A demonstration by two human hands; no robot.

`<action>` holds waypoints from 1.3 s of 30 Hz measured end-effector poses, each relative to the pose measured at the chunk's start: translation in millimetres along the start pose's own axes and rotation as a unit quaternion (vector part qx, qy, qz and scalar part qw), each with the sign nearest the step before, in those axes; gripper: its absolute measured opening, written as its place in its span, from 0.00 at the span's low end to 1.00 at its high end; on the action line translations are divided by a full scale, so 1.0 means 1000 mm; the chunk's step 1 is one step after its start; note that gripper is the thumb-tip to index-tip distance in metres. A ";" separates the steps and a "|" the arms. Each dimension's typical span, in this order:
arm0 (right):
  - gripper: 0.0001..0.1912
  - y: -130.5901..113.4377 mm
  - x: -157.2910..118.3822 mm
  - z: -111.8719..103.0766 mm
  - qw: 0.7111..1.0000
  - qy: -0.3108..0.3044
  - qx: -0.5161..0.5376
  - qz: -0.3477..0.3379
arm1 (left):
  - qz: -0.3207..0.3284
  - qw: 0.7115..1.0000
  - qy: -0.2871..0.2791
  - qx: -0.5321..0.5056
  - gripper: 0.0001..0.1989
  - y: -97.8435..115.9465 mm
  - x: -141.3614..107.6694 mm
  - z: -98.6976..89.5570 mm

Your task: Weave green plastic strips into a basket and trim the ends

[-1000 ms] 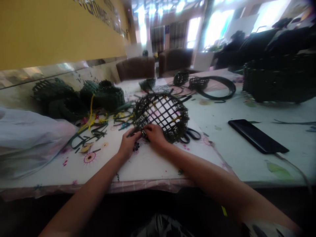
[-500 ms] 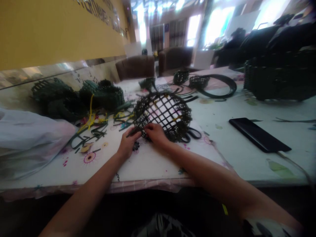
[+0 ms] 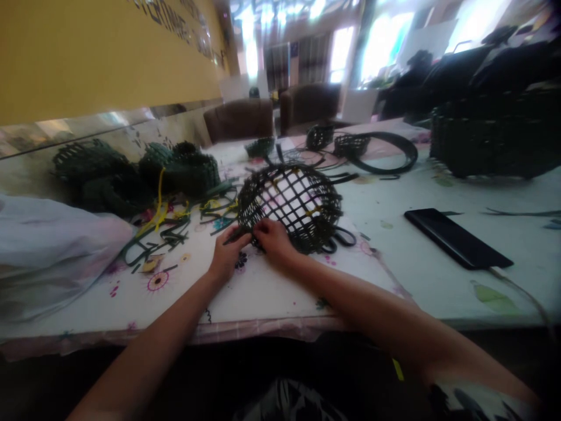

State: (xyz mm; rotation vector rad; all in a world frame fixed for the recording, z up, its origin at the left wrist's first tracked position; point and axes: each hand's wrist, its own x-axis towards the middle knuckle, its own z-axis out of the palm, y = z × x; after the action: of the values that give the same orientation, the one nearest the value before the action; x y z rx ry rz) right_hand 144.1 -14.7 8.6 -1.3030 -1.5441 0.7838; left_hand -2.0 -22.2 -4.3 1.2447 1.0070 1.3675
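Around one lattice-woven basket [image 3: 246, 202], count one left hand [image 3: 225, 254] at eight o'clock and one right hand [image 3: 272, 238] at seven. Add three small woven pieces [image 3: 319, 138] from eleven to two, two chairs [image 3: 240, 120] near twelve, one large woven container [image 3: 495, 140] and one strip coil [image 3: 413, 155] between two and three, one phone [image 3: 458, 238] and one cable [image 3: 517, 282] past three, one white bag [image 3: 56, 251] near nine; perhaps two murky woven bundles [image 3: 179, 171] toward ten.

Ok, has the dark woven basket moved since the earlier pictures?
Yes, slightly: judged against the black phone, the dark woven basket has shifted to the right, its right rim now nearer the phone.
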 end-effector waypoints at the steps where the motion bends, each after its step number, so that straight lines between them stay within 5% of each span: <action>1: 0.05 0.000 0.000 0.000 1.000 0.001 -0.001 -0.002 | 0.004 1.000 -0.001 0.005 0.18 -0.001 0.000 0.000; 9: 0.07 0.000 0.001 -0.001 0.999 -0.004 0.038 0.034 | -0.009 0.999 -0.035 0.000 0.18 0.001 -0.001 0.001; 25: 0.08 0.000 0.000 0.000 0.992 0.015 0.105 0.067 | -0.026 0.999 -0.001 -0.021 0.19 0.001 0.000 0.001; 39: 0.07 0.002 0.002 0.004 0.998 0.026 0.037 0.052 | -0.010 1.000 -0.002 0.015 0.16 0.007 -0.004 0.004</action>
State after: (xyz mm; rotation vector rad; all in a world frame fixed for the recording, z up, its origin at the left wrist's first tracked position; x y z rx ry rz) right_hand 141.2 -11.9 6.1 -1.3482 -1.4024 0.8579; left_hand 1.1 -27.2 2.2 1.2563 1.0386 1.3389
